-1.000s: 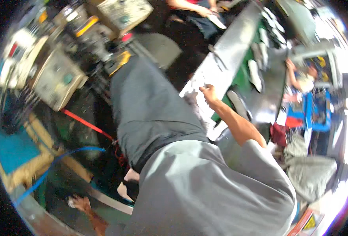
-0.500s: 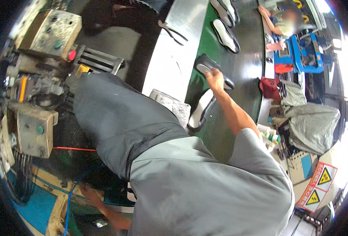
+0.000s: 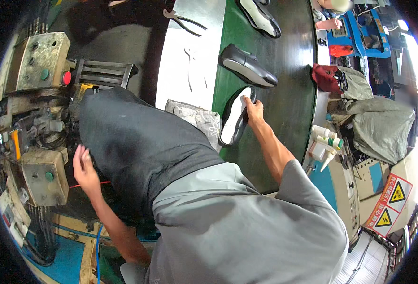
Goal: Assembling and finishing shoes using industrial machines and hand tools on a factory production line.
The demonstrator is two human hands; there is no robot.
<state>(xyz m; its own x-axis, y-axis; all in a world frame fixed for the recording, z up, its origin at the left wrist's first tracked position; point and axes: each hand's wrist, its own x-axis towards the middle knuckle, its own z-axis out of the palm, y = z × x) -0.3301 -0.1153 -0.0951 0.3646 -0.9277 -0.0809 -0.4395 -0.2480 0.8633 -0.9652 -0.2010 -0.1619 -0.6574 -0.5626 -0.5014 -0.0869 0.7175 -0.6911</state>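
Note:
My right hand has its thumb on the white underside and its fingers at the side of a black shoe upper, which lies sole-up on the dark green conveyor belt. Just beyond it rests a second black shoe upper with a pale underside, untouched. Farther along the belt is another upper. My left hand is raised beside my dark-clad leg, fingers stretched out and nothing in it. Nearest to it is a worn metal control box with a green button.
Pliers lie on the pale metal ledge beside the belt. A folded patterned cloth sits near my leg. To the left stands another control box with a red button. White bottles and a covered machine are across the belt.
My right hand has moved from the farther shoe upper to the nearer one. My left hand has risen from low at my side to beside the control box. The view has shifted.

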